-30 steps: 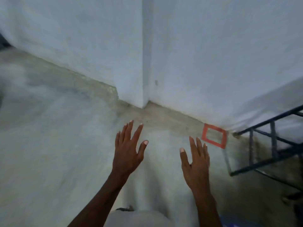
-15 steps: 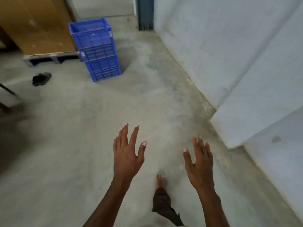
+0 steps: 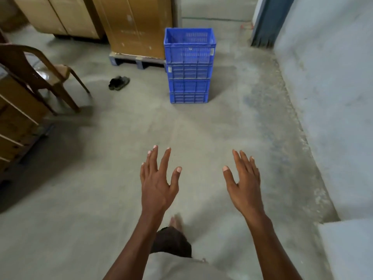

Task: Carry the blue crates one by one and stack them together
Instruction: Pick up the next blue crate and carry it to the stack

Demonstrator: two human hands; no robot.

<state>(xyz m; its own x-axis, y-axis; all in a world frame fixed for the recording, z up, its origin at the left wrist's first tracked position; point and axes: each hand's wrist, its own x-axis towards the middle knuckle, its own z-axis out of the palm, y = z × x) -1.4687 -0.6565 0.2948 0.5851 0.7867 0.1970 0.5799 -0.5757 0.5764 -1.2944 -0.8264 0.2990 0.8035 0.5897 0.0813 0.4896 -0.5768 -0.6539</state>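
A stack of blue plastic crates (image 3: pixel 188 65) stands on the concrete floor straight ahead, several paces off, beside a pallet of cardboard boxes. The top crate is open and looks empty. My left hand (image 3: pixel 157 182) is held out in front of me with fingers spread and nothing in it. My right hand (image 3: pixel 242 185) is raised beside it, also spread and holding nothing. Both hands are well short of the stack.
Tall cardboard boxes (image 3: pixel 133 23) sit on a pallet left of the crates. A brown plastic chair (image 3: pixel 38 71) and a wooden rack (image 3: pixel 14 122) stand at the left. A dark sandal (image 3: pixel 119 82) lies on the floor. A pale wall (image 3: pixel 333 87) runs along the right.
My view has swung from a bare wall corner round to the room. The crate stack has come from the upper left to the centre and is nearer. Both hands stay spread and hold nothing.
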